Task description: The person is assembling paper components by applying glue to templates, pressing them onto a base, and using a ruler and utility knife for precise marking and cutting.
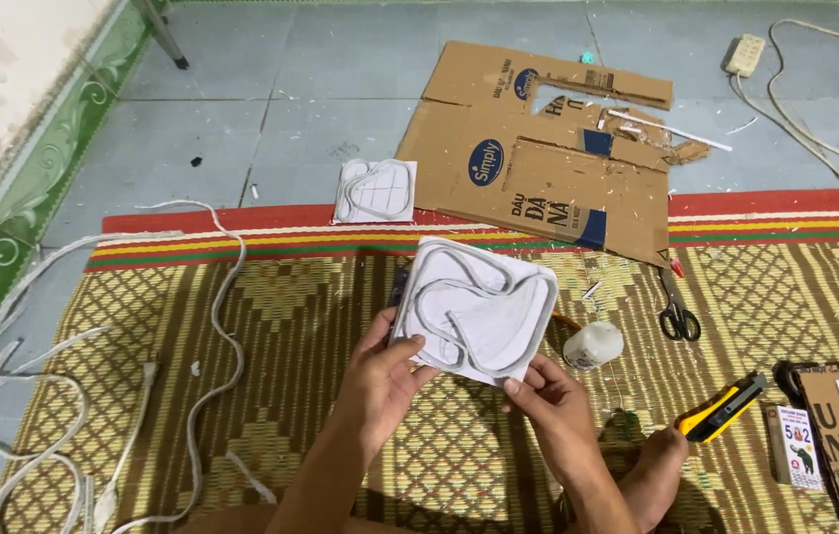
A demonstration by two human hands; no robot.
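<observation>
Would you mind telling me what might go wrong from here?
The white panel is held only at its lower edge by the left hand and right hand, so it may bend or slip. The yellow utility knife lies near the foot and might cut it.

panel: white square sheet with grey cord glued on in curved loops
pose: lifted off the mat, tilted, face up toward the camera
hold: gripped at its lower edge and left side
</observation>
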